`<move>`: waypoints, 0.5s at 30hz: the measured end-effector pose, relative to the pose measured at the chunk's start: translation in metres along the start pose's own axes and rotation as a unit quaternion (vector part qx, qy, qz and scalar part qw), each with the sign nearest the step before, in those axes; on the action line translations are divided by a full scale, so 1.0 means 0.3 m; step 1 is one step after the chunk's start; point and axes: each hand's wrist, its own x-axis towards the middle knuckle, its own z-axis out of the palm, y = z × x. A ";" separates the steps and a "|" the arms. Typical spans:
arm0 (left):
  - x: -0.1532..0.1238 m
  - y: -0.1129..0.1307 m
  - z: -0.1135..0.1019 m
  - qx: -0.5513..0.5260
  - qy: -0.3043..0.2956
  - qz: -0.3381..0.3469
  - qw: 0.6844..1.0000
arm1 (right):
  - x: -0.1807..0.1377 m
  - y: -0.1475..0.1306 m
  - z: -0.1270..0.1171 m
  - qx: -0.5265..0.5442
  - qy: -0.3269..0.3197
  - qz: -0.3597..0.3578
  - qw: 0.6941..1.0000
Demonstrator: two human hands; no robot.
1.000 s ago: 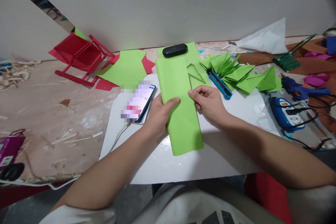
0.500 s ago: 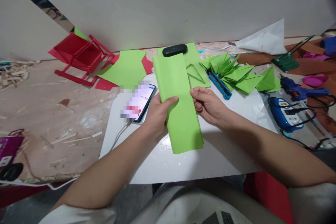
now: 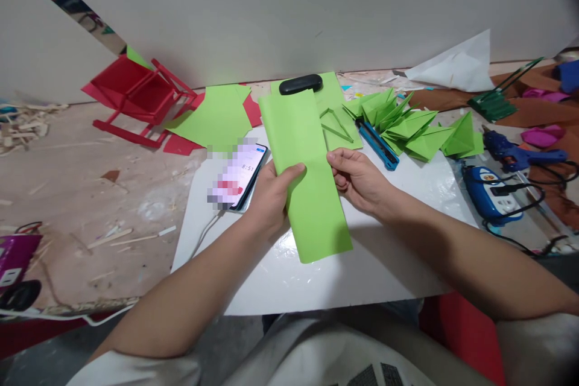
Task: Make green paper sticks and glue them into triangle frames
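A long folded sheet of green paper (image 3: pixel 305 175) lies lengthwise over the white board (image 3: pixel 384 265) in front of me. My left hand (image 3: pixel 271 199) grips its left edge, thumb pressed on top. My right hand (image 3: pixel 357 181) pinches the right edge at about the same height, fingers curled. A phone (image 3: pixel 237 178) with a lit screen lies just left of my left hand, a cable running from it.
Several folded green paper pieces (image 3: pixel 411 129) and a blue utility knife (image 3: pixel 377 145) lie to the right. A black case (image 3: pixel 301 84), green sheets (image 3: pixel 217 117), a red model chair (image 3: pixel 136 96), a blue glue gun (image 3: pixel 515 154) and a blue power strip (image 3: pixel 491 193) surround the board.
The green sheet's far end has swung a little to the left between my hands. Both hands keep their grip in nearly the same place.
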 end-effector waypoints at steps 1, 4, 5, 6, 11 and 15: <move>-0.001 0.000 0.000 -0.001 -0.001 0.000 1.000 | 0.000 0.001 0.000 -0.001 -0.002 -0.001 1.000; -0.003 0.001 0.000 0.001 -0.001 0.000 1.000 | 0.000 0.001 0.000 -0.001 -0.001 0.002 1.000; -0.004 0.002 0.000 0.003 -0.001 -0.001 1.000 | -0.001 0.000 0.001 -0.001 0.002 0.005 1.000; -0.005 0.003 0.000 0.005 0.000 -0.002 1.000 | -0.001 0.000 0.002 0.000 0.006 0.006 1.000; -0.016 0.009 0.006 0.000 0.001 -0.009 1.000 | -0.003 0.000 0.005 -0.002 0.010 0.000 1.000; -0.014 0.009 0.006 0.005 0.003 -0.005 1.000 | -0.004 0.000 0.003 -0.002 0.011 0.001 1.000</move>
